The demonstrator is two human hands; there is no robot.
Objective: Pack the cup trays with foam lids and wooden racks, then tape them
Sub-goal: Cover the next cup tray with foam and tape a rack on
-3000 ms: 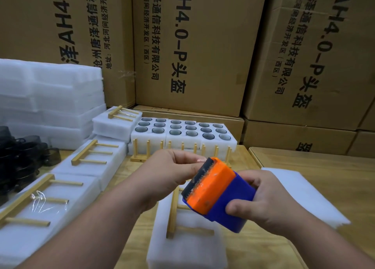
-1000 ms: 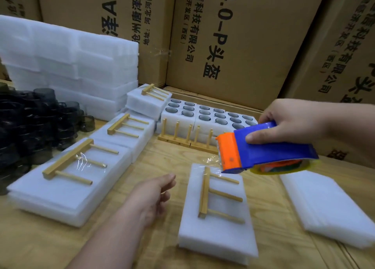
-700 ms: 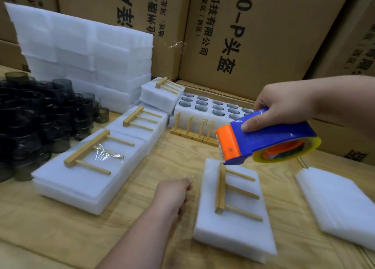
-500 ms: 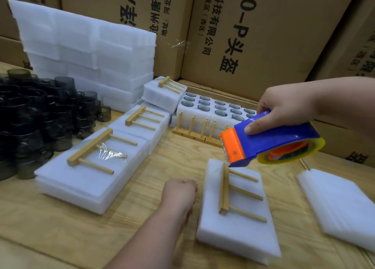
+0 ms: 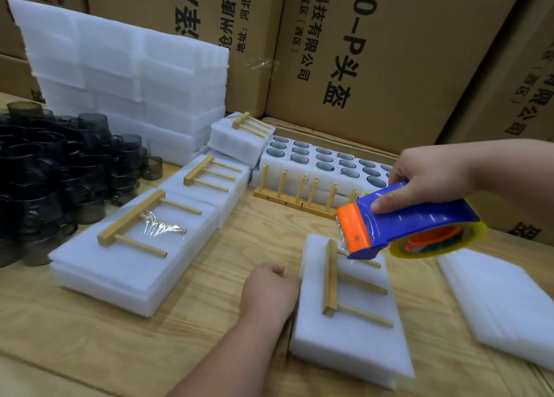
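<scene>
Right hand (image 5: 431,174) grips the dispenser (image 5: 407,225) over the rack (image 5: 331,276); left hand (image 5: 269,291), fingers curled, braces the tray (image 5: 344,345). Probably best to press tape flat, pull slow.

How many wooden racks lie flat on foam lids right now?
4: nearest rack below the tape dispenser, taped rack, middle rack, far rack. Another stands upright.
</scene>
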